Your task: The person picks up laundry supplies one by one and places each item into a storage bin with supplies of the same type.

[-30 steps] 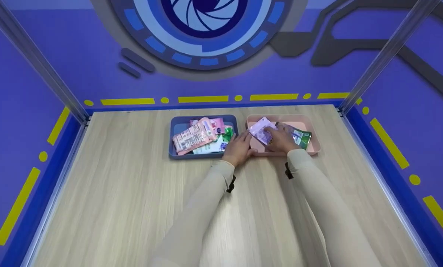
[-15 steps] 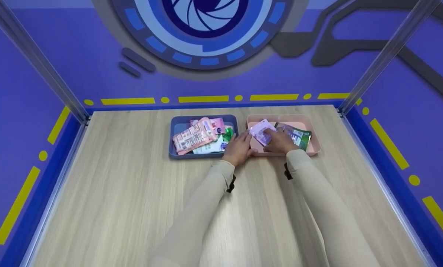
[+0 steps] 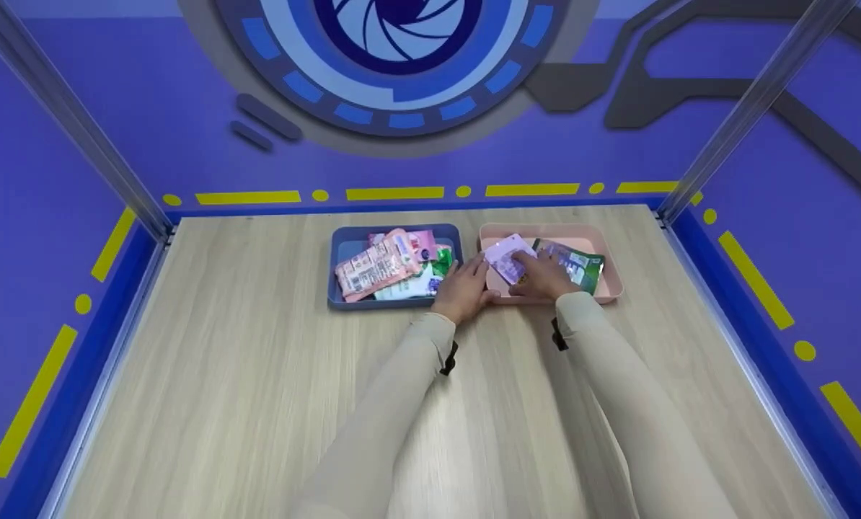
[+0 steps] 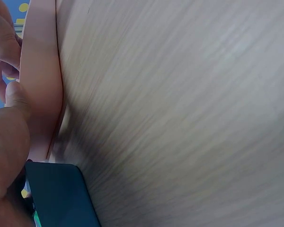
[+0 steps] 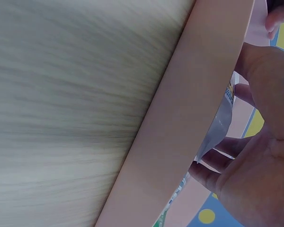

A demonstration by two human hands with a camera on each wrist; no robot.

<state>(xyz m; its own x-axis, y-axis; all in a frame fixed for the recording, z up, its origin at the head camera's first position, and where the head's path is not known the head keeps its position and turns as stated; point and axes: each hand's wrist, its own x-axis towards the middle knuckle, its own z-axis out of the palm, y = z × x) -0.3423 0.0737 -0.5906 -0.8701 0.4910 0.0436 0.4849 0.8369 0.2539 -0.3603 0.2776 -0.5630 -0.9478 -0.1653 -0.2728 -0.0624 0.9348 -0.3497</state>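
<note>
In the head view my right hand point(image 3: 544, 275) is over the pink tray point(image 3: 613, 288), its fingers touching a purple packet point(image 3: 505, 252) that lies in the left part. Beside it a green and dark packet point(image 3: 584, 268) lies partly under the hand. The right wrist view shows the fingers point(image 5: 248, 92) spread and slightly bent behind the tray wall. My left hand point(image 3: 462, 292) rests where the two trays meet. In the left wrist view its thumb point(image 4: 15, 97) touches the pink tray's wall, while the other fingers are mostly hidden.
The blue tray point(image 3: 335, 303) left of the hands holds several packets, with a pink one point(image 3: 378, 267) on top and a white-green one point(image 3: 409, 283) below. Both trays stand on a wooden table point(image 3: 257, 375) between blue-purple walls point(image 3: 798, 216).
My right hand has shifted very slightly left, and more of the green and dark packet shows. The purple packet has tilted down a little. My left hand has stayed in place.
</note>
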